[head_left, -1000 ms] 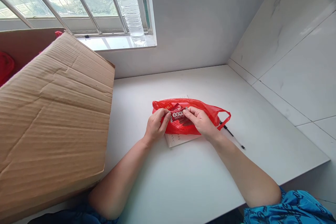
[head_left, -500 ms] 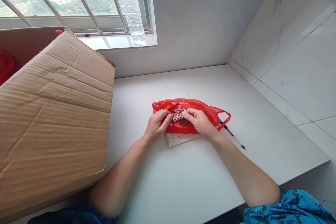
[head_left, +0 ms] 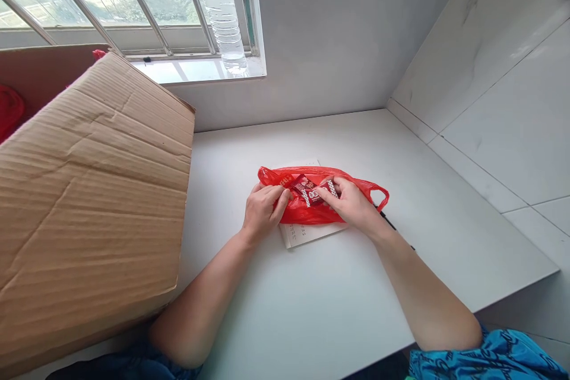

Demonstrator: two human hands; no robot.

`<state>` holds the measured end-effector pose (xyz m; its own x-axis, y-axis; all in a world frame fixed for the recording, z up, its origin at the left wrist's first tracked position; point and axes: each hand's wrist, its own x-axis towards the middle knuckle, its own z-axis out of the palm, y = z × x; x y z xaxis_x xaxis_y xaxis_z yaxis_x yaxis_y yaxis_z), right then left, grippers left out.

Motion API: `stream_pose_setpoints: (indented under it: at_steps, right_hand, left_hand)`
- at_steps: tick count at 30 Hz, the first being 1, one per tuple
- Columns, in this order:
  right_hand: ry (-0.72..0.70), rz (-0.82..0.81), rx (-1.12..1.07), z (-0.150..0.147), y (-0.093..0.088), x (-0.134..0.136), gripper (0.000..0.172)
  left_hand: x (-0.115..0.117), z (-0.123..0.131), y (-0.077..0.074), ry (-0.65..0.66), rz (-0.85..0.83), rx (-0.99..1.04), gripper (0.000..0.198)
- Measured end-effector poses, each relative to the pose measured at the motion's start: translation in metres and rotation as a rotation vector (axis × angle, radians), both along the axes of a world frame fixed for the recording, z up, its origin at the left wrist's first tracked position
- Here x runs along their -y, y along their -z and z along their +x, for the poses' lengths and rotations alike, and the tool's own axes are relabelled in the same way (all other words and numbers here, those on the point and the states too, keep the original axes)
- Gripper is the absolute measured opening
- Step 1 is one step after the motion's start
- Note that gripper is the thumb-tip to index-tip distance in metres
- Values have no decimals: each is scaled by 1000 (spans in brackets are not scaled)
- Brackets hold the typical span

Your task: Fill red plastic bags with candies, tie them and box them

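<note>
A red plastic bag (head_left: 307,217) lies with its mouth spread on the white table. My right hand (head_left: 354,205) pinches a small dark red snack packet (head_left: 315,195) with white print and a dotted end, held over the bag's opening. Another dark red packet (head_left: 303,182) shows just behind it, inside the bag. At the bag's left side, my left hand (head_left: 263,211) is closed, thumb against fingers, on the bag's edge. Under the bag a sheet or booklet (head_left: 297,237) with handwriting sticks out. A black pen (head_left: 388,221) is partly hidden by my right forearm.
A large cardboard box (head_left: 102,190) stands close on the left, with red items inside. On the windowsill is a clear water bottle (head_left: 229,35). Grey and tiled walls bound the white table (head_left: 312,309) at the back and right.
My right hand has moved right and turned, taking the snack packet with it. My left hand has come away from the packet to the bag's left edge. More of the pen is now covered.
</note>
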<state>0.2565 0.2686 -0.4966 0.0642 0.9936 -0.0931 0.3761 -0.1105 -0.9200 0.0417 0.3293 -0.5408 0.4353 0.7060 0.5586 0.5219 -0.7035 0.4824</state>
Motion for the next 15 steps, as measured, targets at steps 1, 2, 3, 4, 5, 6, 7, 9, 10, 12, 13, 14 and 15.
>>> stream_pose_setpoints:
  at_steps: [1, 2, 3, 4, 5, 6, 7, 9, 10, 12, 13, 14, 15]
  right_hand:
    - [-35, -1, -67, -1, 0, 0, 30]
    - [-86, -11, -139, -3, 1, -1, 32]
    - [-131, -23, -193, -4, 1, -1, 36]
    - [-154, -34, -208, -5, 3, -1, 39]
    - [-147, -39, -183, -5, 4, -1, 40]
    - [-112, -36, -128, -4, 5, -1, 37]
    - [-65, -24, -63, -3, 7, -2, 34]
    - [13, 15, 53, -1, 9, -2, 28]
    - [34, 32, 101, 0, 11, -3, 27]
    - [43, 71, 200, -1, 14, -4, 29]
    - [26, 99, 255, -3, 15, -4, 33]
    - [-4, 130, 308, -4, 17, -5, 38]
    - [-39, 159, 358, -6, 18, -6, 42]
  left_hand:
    - [1, 0, -1, 7, 1, 21, 38]
    - [2, 0, -1, 17, 0, 50, 40]
    - [3, -1, -2, 23, 0, 82, 42]
    - [4, -1, -3, 25, 3, 113, 44]
    - [5, -2, -3, 21, 8, 139, 46]
    - [6, -2, -4, 13, 12, 157, 46]
    - [6, -2, -4, -1, 15, 171, 45]
    - [5, -1, -4, -36, 14, 187, 38]
    - [5, 0, -3, -51, 14, 189, 32]
    - [3, 2, -3, -65, 28, 154, 20]
    - [3, 3, -2, -63, 41, 115, 20]
    - [2, 4, -1, -58, 53, 66, 22]
    - [2, 5, -1, -55, 63, 21, 24]
